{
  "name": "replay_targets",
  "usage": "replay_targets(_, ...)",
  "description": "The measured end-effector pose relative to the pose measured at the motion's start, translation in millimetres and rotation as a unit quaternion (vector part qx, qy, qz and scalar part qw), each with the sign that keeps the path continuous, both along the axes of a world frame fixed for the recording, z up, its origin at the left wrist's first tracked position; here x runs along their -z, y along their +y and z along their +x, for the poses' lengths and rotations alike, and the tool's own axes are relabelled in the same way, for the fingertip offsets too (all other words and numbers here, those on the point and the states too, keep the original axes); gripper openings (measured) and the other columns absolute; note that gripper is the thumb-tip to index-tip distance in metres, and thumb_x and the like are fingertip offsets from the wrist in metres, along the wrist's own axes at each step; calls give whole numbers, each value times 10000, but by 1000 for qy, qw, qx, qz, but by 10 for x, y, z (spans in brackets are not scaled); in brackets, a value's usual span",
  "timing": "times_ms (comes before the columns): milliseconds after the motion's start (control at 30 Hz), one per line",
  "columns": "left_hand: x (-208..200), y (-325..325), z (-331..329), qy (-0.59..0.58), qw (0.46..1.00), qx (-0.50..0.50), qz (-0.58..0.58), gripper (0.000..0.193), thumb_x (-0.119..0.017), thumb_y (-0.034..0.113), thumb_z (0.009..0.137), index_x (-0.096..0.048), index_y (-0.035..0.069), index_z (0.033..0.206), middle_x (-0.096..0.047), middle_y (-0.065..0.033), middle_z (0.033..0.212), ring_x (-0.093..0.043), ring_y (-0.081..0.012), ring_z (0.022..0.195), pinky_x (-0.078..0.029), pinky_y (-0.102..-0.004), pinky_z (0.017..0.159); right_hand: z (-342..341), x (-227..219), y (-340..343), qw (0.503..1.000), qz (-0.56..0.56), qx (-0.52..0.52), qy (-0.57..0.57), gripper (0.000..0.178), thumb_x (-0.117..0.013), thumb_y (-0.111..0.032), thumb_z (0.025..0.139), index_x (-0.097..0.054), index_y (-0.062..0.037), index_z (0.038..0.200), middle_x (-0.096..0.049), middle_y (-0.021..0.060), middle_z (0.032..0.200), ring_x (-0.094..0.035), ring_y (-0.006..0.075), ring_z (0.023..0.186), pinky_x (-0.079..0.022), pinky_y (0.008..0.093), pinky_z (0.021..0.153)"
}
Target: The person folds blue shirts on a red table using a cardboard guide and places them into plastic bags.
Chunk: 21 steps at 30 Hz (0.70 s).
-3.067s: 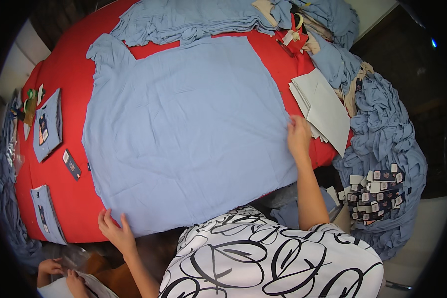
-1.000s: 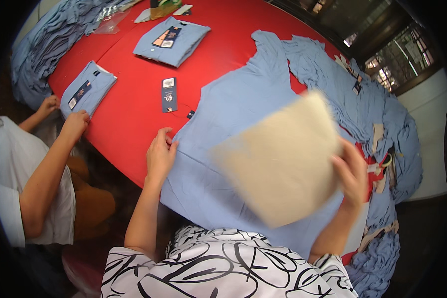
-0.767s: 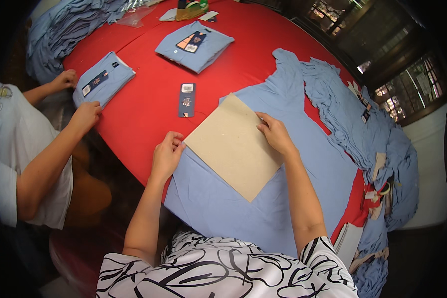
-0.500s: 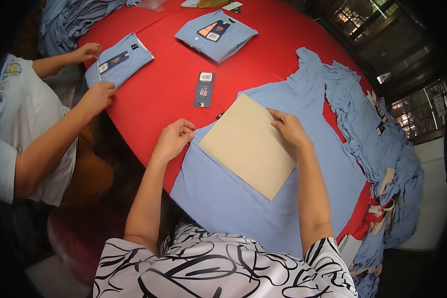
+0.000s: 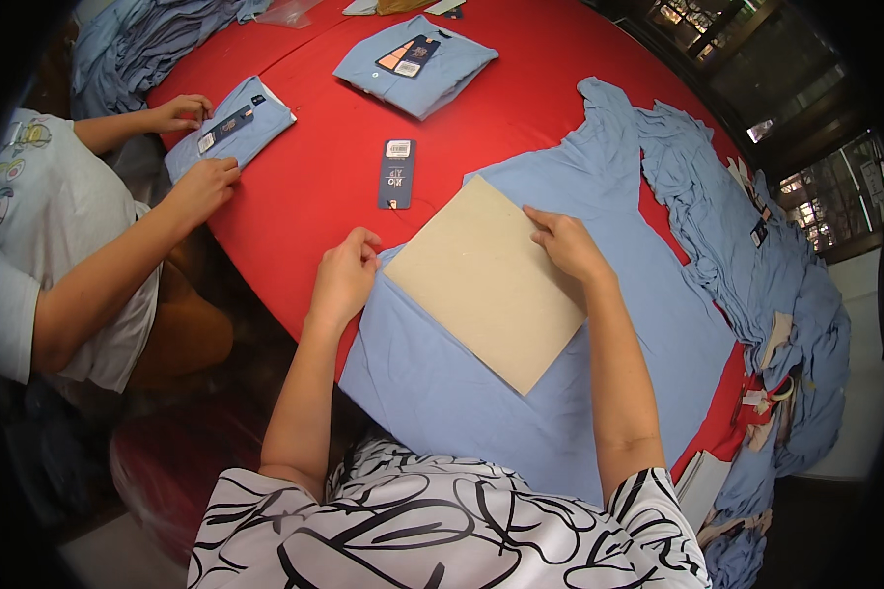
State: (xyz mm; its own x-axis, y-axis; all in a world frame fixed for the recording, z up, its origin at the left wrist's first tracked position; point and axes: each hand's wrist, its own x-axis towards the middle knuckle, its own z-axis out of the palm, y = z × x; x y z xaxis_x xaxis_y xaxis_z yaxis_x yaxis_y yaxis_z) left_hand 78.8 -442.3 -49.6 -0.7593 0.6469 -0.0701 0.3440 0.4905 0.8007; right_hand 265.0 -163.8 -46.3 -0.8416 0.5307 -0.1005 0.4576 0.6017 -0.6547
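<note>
A light blue shirt lies spread over the table in front of me. On top of it rests a beige cardboard sheet, turned at an angle. My left hand is closed at the shirt's edge, by the sheet's left corner, fingertips pinched on the cloth. My right hand grips the sheet's right edge with thumb and forefinger; its other fingers are partly hidden. Just beyond the sheet, a dark blue hang tag lies loose on the red cloth.
At the left, a co-worker's hands touch a folded blue shirt. Another folded shirt with a tag sits at the far side. Piled blue shirts line the right edge; more blue garments heap far left on the red table.
The cardboard sheet and both my hands have shifted slightly. My left fingers have curled in more at the cloth's edge. The co-worker's upper hand has moved a little over the folded shirt.
</note>
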Motion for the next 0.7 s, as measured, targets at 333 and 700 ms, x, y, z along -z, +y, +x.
replay_targets(333,-115,14,108,136,990,29,-28,248,-600,-14,819,-580,9,1066,-633,-138,924,-629,-321,873,-497,-418,754,24,32,-31,999,43,-8,19,409,-618,-90,897,-580,-34,1300,-631,180,1242,-612,324,1123,-456,358,967)
replay_targets(700,254,692,860,348,921,174,17,659,-694,525,778,-575,181,1327,-461,-98,1415,-294,-377,1374,-145,-664,1101,-6,-79,-139,999,46,8,25,371,-626,-99,888,-613,-26,1252,-647,204,1165,-613,356,1071,-467,386,939)
